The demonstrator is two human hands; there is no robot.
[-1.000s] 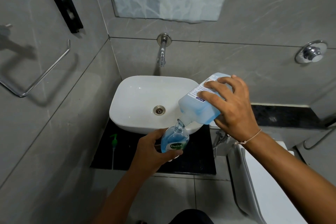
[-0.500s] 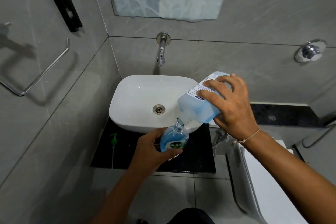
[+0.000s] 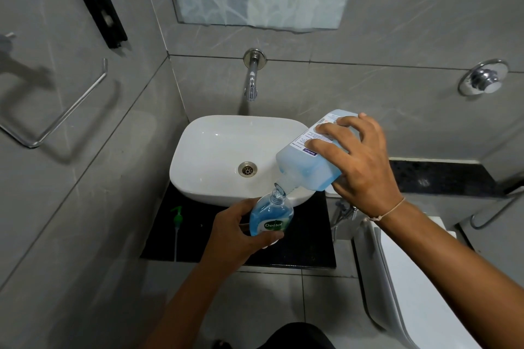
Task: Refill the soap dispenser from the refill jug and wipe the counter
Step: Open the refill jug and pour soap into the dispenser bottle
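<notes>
My left hand (image 3: 231,236) grips a small clear soap dispenser bottle (image 3: 270,218) with blue liquid and a green label, its neck uncapped, in front of the white basin (image 3: 215,150). My right hand (image 3: 360,161) holds the translucent refill jug (image 3: 306,167) tilted down to the left. The jug's spout sits right over the bottle's mouth, and blue soap runs between them. The dispenser's green pump head (image 3: 177,221), with its white tube, lies on the black counter (image 3: 306,246) at the left.
A wall tap (image 3: 251,85) hangs above the basin. A white toilet (image 3: 411,286) stands at the right, with a chrome flush button (image 3: 483,81) on the wall above it. A metal towel bar (image 3: 62,113) is fixed to the left wall.
Both hands hold nearly the same pose. The view has shifted slightly, and the jug stays tipped over the bottle.
</notes>
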